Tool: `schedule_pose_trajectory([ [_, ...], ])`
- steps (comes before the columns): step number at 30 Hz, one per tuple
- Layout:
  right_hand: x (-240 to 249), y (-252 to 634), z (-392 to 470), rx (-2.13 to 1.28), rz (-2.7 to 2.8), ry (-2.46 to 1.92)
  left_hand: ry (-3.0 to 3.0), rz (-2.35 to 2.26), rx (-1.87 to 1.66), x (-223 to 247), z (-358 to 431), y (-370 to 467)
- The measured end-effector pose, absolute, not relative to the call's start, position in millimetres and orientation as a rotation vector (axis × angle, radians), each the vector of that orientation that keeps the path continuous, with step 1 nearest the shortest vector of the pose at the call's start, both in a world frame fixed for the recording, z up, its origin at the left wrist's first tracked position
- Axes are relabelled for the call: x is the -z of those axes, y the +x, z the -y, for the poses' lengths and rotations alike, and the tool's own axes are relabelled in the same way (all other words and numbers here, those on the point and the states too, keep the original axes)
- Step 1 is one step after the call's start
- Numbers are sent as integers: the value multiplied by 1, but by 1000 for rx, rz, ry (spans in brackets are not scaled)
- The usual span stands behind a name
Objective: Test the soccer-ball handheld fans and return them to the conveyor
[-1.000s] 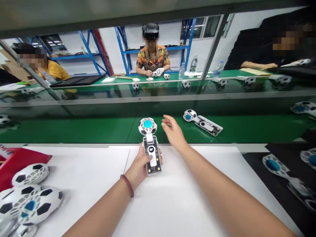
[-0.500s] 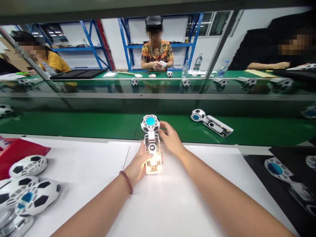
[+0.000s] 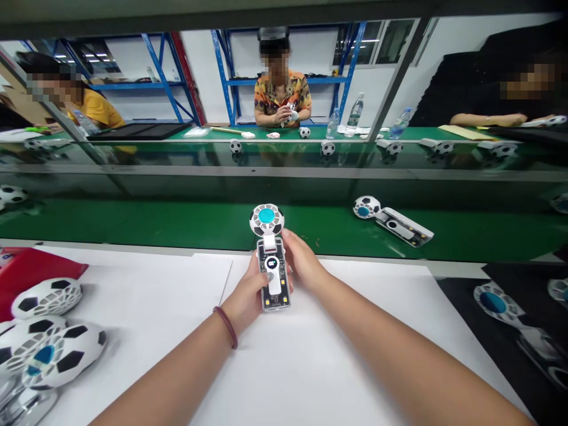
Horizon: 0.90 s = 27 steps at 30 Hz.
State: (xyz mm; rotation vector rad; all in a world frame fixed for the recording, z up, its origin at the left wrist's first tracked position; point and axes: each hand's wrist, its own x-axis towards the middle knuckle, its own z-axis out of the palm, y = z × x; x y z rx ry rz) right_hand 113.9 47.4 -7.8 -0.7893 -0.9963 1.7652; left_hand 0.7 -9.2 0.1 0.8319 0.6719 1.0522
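A small device [image 3: 274,278] with a soccer-ball-patterned round head, a teal centre and a clear body stands upright over the near edge of the green belt. Its round display is lit and its body lights are off. My left hand [image 3: 251,290] grips the body from the left, with the thumb on the front near the display. At the right side is my right hand [image 3: 302,260], fingers bent against the upper body just below the head; its fingertips are partly hidden behind the device.
Another such device [image 3: 403,226] lies on the green belt [image 3: 199,228] to the right. Several more are piled at the left beside a red bin [image 3: 48,263], and others rest on a black mat [image 3: 465,319]. Across the belt sit people, one holding a white item.
The bright lights on the held device have gone out. My right hand has moved down a little along it. The device on the belt has shifted right.
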Motion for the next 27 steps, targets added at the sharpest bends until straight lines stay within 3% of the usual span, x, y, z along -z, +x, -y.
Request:
schedule_pose_trajectory([
  [14, 13, 115, -42, -2001, 949, -877, 799, -616, -1057, 7, 7, 2],
  [27, 16, 125, -44, -2062, 1057, -564, 916, -768, -886, 3, 8, 5],
])
